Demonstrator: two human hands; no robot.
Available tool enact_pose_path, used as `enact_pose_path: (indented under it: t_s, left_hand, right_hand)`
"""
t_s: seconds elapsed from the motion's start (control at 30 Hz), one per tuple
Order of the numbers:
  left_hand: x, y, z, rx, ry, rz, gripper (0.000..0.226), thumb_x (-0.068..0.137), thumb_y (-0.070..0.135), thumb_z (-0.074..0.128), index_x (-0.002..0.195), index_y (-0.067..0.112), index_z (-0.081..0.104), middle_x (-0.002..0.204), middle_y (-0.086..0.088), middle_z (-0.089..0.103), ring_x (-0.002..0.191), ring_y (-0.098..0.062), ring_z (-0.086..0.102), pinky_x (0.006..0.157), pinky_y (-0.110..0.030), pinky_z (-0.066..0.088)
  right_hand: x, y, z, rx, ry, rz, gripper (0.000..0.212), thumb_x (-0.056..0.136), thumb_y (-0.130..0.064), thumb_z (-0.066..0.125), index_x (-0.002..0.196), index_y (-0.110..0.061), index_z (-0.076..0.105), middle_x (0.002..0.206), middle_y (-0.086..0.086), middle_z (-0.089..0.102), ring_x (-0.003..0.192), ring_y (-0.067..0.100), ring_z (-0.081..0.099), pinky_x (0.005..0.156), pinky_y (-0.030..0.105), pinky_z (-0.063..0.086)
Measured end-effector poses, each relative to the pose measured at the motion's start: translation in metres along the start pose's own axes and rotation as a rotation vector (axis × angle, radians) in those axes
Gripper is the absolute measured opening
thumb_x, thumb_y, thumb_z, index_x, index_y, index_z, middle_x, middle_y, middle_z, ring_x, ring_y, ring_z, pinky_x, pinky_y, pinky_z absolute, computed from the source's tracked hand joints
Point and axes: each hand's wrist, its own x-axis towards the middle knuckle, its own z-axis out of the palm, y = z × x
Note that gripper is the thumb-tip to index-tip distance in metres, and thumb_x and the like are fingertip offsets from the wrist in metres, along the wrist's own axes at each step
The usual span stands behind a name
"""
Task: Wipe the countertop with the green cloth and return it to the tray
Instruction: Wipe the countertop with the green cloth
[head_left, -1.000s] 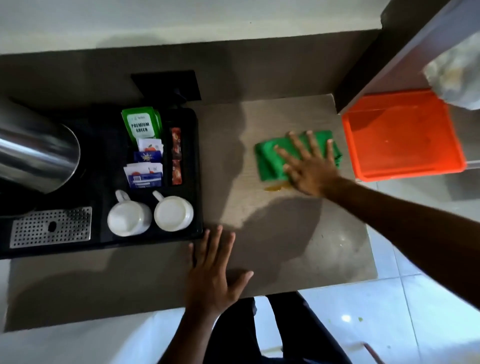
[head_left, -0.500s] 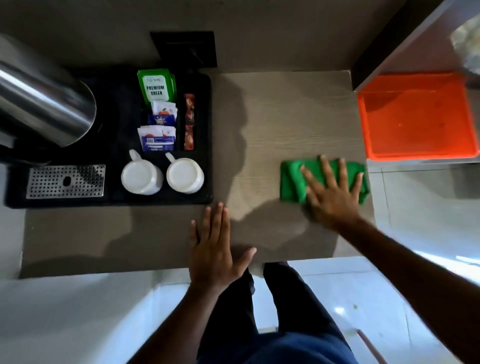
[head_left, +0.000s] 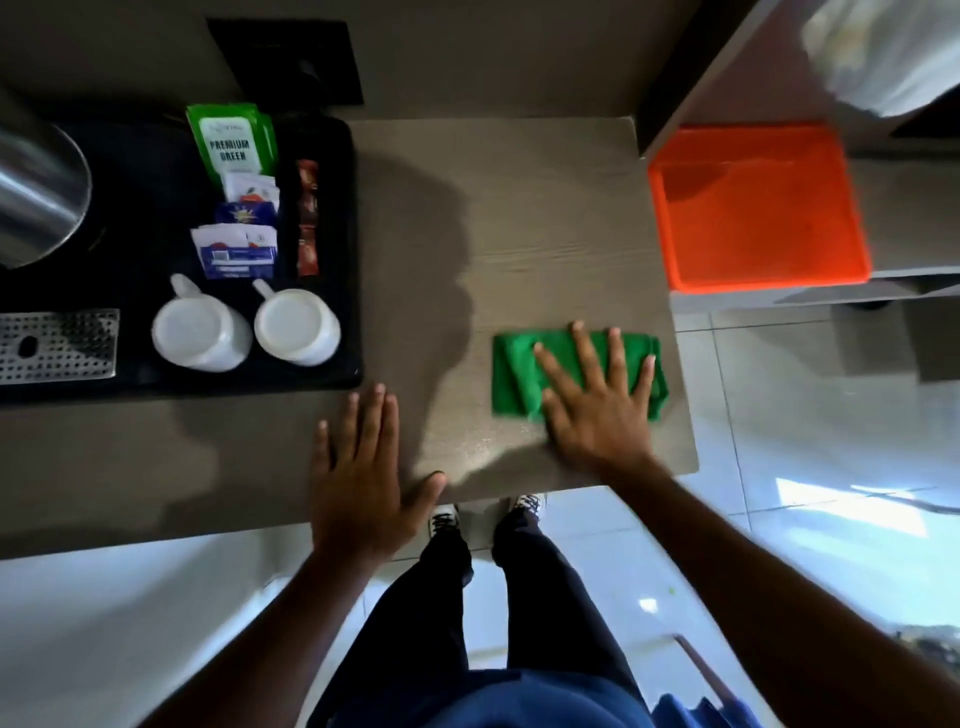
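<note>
A folded green cloth (head_left: 514, 371) lies on the grey-brown countertop (head_left: 519, 228) near its right front corner. My right hand (head_left: 597, 400) presses flat on the cloth with fingers spread, covering its right half. My left hand (head_left: 363, 478) rests flat on the countertop's front edge, fingers apart, holding nothing. An orange tray (head_left: 753, 208) sits to the right of the countertop on a lower shelf, with nothing in it. A faint wet sheen shows on the counter just in front of the cloth.
A black tray (head_left: 343, 249) on the left holds two upturned white cups (head_left: 296, 325), tea sachets (head_left: 234, 140) and a metal grate (head_left: 57, 345). A steel kettle (head_left: 36, 197) stands far left. A white bag (head_left: 883, 57) is at top right. My legs and the tiled floor are below.
My right hand has dragged the green cloth from the back of the countertop toward the front right corner, over the yellowish spill. My left hand has stayed on the front edge.
</note>
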Motion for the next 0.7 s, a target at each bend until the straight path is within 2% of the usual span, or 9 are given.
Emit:
enact_pose_path:
  t_s: [0.1,0.2,0.27,0.33,0.43,0.5,0.57,0.7]
  left_hand:
    - [0.001,0.001,-0.003,-0.039,-0.021,-0.006,0.106,0.086,0.079,0.037,0.164,0.01,0.018,0.175,-0.007,0.015,0.162,-0.03,0.012,0.127,-0.06,0.013]
    - [0.001,0.003,-0.009,-0.047,-0.048,-0.004,0.112,0.082,0.083,0.041,0.163,0.009,0.019,0.175,-0.008,0.015,0.162,-0.029,0.011,0.127,-0.056,0.007]
    - [0.002,0.003,-0.011,-0.047,-0.069,-0.005,0.116,0.078,0.083,0.047,0.163,0.009,0.02,0.175,-0.009,0.016,0.161,-0.03,0.013,0.127,-0.057,0.011]
    - [0.0,0.002,-0.013,-0.035,-0.056,0.005,0.118,0.076,0.084,0.049,0.162,0.007,0.026,0.173,-0.01,0.022,0.16,-0.031,0.019,0.126,-0.059,0.019]
    - [-0.003,-0.005,-0.012,0.013,-0.029,0.058,0.116,0.08,0.09,0.039,0.161,0.007,0.028,0.172,-0.011,0.024,0.159,-0.032,0.023,0.124,-0.059,0.024]
    - [-0.004,-0.007,-0.011,0.022,-0.034,0.064,0.117,0.081,0.092,0.032,0.163,0.009,0.024,0.173,-0.01,0.02,0.16,-0.032,0.02,0.124,-0.059,0.023]
    - [-0.003,-0.007,-0.009,0.012,-0.049,0.053,0.118,0.079,0.091,0.035,0.163,0.01,0.021,0.175,-0.009,0.016,0.161,-0.031,0.015,0.125,-0.059,0.019]
    - [-0.004,-0.003,-0.01,0.021,-0.061,0.038,0.119,0.077,0.087,0.044,0.163,0.008,0.02,0.175,-0.01,0.016,0.161,-0.031,0.013,0.126,-0.058,0.015]
  right_hand:
    - [0.069,0.007,-0.022,0.085,0.076,0.164,0.06,0.099,-0.056,0.022,0.159,-0.05,0.014,0.175,0.001,0.005,0.159,0.044,-0.001,0.118,0.079,0.001]
    - [0.088,-0.032,-0.022,0.199,0.118,0.287,0.059,0.101,-0.055,0.026,0.159,-0.047,0.018,0.175,0.005,0.006,0.159,0.047,-0.003,0.116,0.08,-0.002]
    - [0.06,-0.073,-0.006,0.126,0.126,0.18,0.059,0.101,-0.054,0.028,0.159,-0.046,0.021,0.174,0.007,0.011,0.158,0.049,0.002,0.116,0.081,0.001]
    - [0.0,-0.091,0.016,0.028,0.113,-0.03,0.058,0.1,-0.056,0.031,0.157,-0.049,0.024,0.173,0.006,0.017,0.158,0.047,0.01,0.118,0.079,0.005]
    - [-0.062,-0.029,0.028,-0.019,0.024,-0.157,0.056,0.1,-0.057,0.033,0.155,-0.054,0.025,0.172,0.001,0.023,0.157,0.043,0.022,0.118,0.076,0.016]
    - [-0.057,0.026,0.015,-0.06,-0.018,-0.087,0.057,0.1,-0.057,0.027,0.156,-0.052,0.021,0.172,0.001,0.021,0.156,0.043,0.022,0.117,0.077,0.019]
    - [-0.033,0.053,0.002,-0.074,-0.04,0.014,0.058,0.1,-0.058,0.02,0.158,-0.053,0.013,0.174,0.001,0.014,0.158,0.043,0.014,0.119,0.076,0.016]
    - [0.004,0.011,0.003,0.127,0.049,0.242,0.06,0.1,-0.058,0.018,0.158,-0.051,0.01,0.175,0.003,0.006,0.159,0.045,-0.002,0.12,0.077,0.003]
